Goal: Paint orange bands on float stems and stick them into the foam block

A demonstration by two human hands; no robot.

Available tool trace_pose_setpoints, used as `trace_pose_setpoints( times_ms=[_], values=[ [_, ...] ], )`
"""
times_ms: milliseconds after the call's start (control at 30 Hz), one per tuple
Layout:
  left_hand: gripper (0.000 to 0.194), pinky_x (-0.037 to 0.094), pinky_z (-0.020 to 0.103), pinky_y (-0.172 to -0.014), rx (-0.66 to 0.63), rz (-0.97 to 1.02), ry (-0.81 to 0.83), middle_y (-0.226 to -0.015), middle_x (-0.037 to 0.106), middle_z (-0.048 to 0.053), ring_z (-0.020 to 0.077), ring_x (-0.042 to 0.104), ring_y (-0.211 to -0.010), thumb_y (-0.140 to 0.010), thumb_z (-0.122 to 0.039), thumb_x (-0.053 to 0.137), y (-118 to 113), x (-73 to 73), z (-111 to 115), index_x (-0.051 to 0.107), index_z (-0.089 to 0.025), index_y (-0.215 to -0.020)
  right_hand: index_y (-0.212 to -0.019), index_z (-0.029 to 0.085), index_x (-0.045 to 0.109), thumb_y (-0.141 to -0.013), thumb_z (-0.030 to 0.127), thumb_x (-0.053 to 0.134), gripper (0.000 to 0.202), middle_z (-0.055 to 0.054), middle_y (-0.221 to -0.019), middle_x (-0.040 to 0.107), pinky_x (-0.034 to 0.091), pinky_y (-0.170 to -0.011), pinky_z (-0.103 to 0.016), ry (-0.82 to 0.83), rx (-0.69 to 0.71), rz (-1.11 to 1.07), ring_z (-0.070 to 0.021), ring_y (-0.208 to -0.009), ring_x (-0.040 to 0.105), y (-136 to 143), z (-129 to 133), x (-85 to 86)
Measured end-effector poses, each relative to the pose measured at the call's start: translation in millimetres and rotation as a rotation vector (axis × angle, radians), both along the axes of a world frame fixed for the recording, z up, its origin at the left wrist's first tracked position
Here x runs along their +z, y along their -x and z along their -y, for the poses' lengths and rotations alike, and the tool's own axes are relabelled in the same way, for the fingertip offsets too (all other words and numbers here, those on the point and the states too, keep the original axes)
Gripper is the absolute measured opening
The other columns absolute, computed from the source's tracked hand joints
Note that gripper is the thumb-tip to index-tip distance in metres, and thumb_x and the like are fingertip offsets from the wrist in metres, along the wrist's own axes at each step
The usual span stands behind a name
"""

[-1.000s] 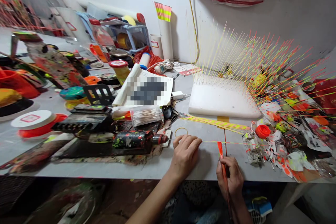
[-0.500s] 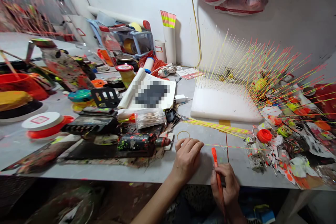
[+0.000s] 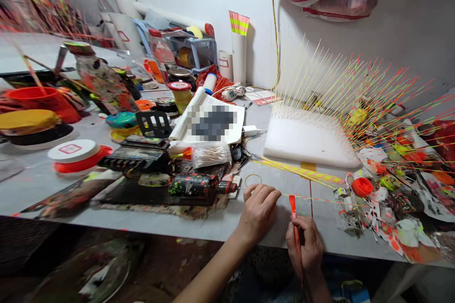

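My left hand (image 3: 259, 208) is closed over a thin striped stick (image 3: 316, 198) that runs level from the small motor tool (image 3: 194, 188) towards the right. My right hand (image 3: 306, 241) grips the handle of a brush (image 3: 293, 203), whose flat orange tip points up and meets or nearly meets the stick. Just behind my left hand lies a rubber band (image 3: 253, 180). A bundle of yellow sticks (image 3: 298, 171) rests on the table in front of a white foam block (image 3: 309, 139), in which many thin coloured sticks stand.
Paint-stained rags and an orange cap (image 3: 362, 187) pile up at the right. At the left are a white-lidded tub (image 3: 73, 150), a stained bottle (image 3: 104, 80) and an orange pot (image 3: 42, 102). A bag of cotton swabs (image 3: 212, 155) lies behind the motor tool.
The brush tip has risen towards the stick. The whole view has shifted, so the table's things appear farther right. Both hands keep their hold.
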State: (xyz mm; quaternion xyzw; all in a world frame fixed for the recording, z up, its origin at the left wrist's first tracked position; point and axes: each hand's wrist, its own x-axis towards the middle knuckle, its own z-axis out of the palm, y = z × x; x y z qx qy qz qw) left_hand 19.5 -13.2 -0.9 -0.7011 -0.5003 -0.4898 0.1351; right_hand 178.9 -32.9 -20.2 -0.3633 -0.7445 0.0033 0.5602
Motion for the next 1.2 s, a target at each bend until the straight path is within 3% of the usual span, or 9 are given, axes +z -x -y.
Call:
trace_pose_setpoints(
  times_ms=[300,600,800,1200],
  values=[
    [0.020,0.036,0.032,-0.088,-0.002,0.010,0.003,-0.084,0.069,-0.001,0.0131,0.061,-0.078,-0.096,-0.009,0.044,-0.4,-1.0,-1.2,0.060,-0.021,-0.094,-0.101,0.020,0.061,-0.096,0.012,0.056,0.011,-0.002,-0.084,0.068,0.056,-0.072,-0.021,0.015,0.012,-0.030,-0.0122,-0.074,0.067,-3.0,2.4,0.6],
    [0.022,0.033,0.035,-0.090,0.029,-0.020,0.062,-0.084,0.070,-0.002,0.0134,0.062,-0.080,-0.097,-0.009,0.043,9.7,4.0,2.5,0.061,-0.022,-0.093,-0.102,0.020,0.059,-0.093,0.007,0.055,0.017,-0.003,-0.086,0.067,0.057,-0.073,-0.026,0.048,0.143,-0.050,-0.0143,-0.077,0.066,-2.6,13.0,-6.1],
    [0.021,0.035,0.034,-0.089,0.035,-0.082,0.048,-0.084,0.071,-0.001,0.0142,0.062,-0.080,-0.095,-0.009,0.044,30.4,6.4,7.1,0.061,-0.021,-0.094,-0.106,0.020,0.059,-0.093,0.007,0.055,0.019,-0.004,-0.090,0.067,0.057,-0.074,-0.027,0.066,0.148,-0.018,-0.0152,-0.081,0.066,5.9,15.3,-7.5],
    [0.020,0.033,0.037,-0.094,0.055,-0.057,0.019,-0.083,0.071,-0.002,0.0142,0.062,-0.079,-0.096,-0.009,0.044,27.6,4.4,6.9,0.060,-0.021,-0.094,-0.103,0.021,0.059,-0.095,0.009,0.054,0.015,-0.003,-0.087,0.066,0.057,-0.072,-0.025,0.058,0.088,-0.010,-0.0139,-0.080,0.065,17.6,12.8,-2.2]
  ],
)
